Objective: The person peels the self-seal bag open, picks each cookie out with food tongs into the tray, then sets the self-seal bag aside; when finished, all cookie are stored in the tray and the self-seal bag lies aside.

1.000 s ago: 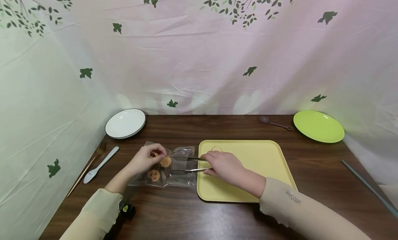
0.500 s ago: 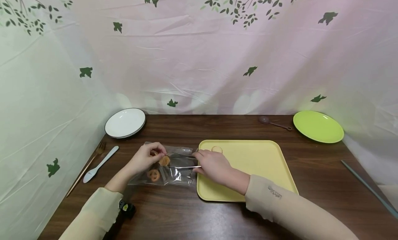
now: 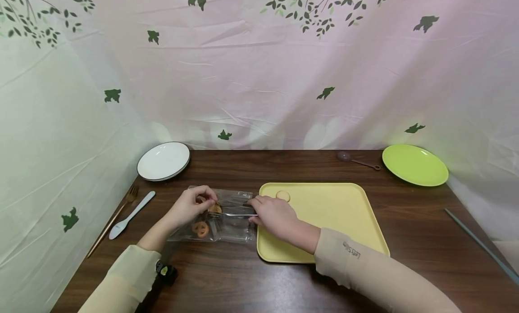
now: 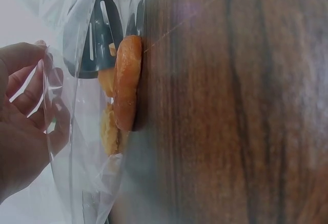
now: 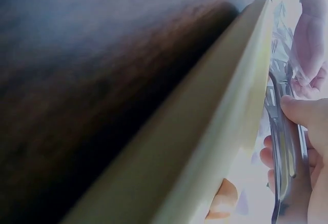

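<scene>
My left hand [image 3: 190, 207] pinches the upper film of a clear plastic bag [image 3: 237, 234] and lifts it. Inside lie a pretzel-shaped biscuit [image 3: 200, 229] and a round biscuit [image 3: 216, 208], partly hidden. My right hand [image 3: 275, 216] grips metal tongs [image 5: 287, 162], thumb on one arm and fingers on the other. Their slotted end [image 4: 95, 47] is inside the bag, close to the biscuits in the left wrist view. Whether the tongs clasp a biscuit I cannot tell. The right hand is over the left edge of a yellow tray [image 3: 332, 223], where another round biscuit [image 3: 283, 196] lies.
White plates [image 3: 163, 161] stand at the back left, a green plate [image 3: 415, 165] at the back right. A brown spoon [image 3: 358, 161] lies near the back. A copper fork [image 3: 113, 220] and a pale butter knife [image 3: 131, 215] lie left; a grey-blue stick [image 3: 480, 245] lies right.
My right hand has moved left, carrying the tongs deeper into the bag up to the round biscuit. My left hand has stayed in place on the film.
</scene>
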Demonstrator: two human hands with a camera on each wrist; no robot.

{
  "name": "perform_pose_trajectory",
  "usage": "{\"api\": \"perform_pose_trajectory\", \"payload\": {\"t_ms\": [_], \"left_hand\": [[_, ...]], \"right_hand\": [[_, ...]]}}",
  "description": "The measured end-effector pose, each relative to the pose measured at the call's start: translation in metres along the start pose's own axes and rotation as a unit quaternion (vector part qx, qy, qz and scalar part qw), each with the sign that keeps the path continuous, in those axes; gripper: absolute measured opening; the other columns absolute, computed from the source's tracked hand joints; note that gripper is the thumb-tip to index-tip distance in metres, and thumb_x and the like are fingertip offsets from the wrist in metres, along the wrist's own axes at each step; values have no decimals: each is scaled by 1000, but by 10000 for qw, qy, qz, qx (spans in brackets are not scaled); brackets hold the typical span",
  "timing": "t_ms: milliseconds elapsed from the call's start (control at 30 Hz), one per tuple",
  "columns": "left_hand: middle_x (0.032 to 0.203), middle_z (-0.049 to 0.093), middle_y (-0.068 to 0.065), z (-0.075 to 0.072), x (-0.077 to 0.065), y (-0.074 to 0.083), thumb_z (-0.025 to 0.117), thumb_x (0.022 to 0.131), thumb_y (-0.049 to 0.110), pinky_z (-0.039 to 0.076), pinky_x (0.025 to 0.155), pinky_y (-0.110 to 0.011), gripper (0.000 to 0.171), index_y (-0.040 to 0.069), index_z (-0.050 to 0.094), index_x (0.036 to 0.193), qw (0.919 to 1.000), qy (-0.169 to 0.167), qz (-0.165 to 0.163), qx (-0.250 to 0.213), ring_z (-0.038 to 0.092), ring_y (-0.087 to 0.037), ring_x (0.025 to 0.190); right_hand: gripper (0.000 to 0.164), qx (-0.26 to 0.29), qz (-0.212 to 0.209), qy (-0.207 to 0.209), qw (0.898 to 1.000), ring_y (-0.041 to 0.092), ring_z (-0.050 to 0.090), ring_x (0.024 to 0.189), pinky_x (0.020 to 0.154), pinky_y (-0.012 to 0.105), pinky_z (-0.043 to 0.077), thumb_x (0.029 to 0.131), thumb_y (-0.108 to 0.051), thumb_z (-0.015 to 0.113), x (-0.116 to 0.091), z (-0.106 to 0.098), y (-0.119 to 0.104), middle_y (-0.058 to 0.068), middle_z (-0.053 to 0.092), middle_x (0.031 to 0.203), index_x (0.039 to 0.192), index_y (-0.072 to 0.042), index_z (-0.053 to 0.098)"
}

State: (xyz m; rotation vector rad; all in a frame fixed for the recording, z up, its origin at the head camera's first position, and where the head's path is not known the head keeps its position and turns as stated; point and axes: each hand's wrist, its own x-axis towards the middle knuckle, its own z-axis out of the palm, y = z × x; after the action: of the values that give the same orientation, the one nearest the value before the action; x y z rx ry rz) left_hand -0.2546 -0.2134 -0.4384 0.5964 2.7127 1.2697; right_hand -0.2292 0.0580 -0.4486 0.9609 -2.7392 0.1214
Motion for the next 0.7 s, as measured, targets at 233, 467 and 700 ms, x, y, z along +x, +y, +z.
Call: {"api": "perform_pose_trajectory", "payload": {"t_ms": [233,467,700], "left_hand": [[98,65,-7,-6,-7,26,60,91,5,48,72,-34,5,5,64,94,10000,-69,-32,-57,57,-23,90],[97,66,-8,-6,-7,26,61,91,6,48,71,-33,5,5,65,94,10000,-52,-16,-5,57,-22,88],[98,66,-10,-6,-7,28,60,92,7,47,73,-35,6,4,64,95,9999,-107,-40,-14,57,-23,89]], "right_hand": [[43,144,7,5,9999,13,63,98,71,32,53,84,-43,68,-8,-1,5,-5,66,108,117,-17,62],[43,235,30,6,9997,12,63,97,68,33,52,83,-42,69,-14,-4,9,-5,66,109,117,-17,62],[43,251,5,-55,9997,14,63,99,72,33,53,84,-43,68,-11,-2,8,-4,65,109,117,-16,62]]}}
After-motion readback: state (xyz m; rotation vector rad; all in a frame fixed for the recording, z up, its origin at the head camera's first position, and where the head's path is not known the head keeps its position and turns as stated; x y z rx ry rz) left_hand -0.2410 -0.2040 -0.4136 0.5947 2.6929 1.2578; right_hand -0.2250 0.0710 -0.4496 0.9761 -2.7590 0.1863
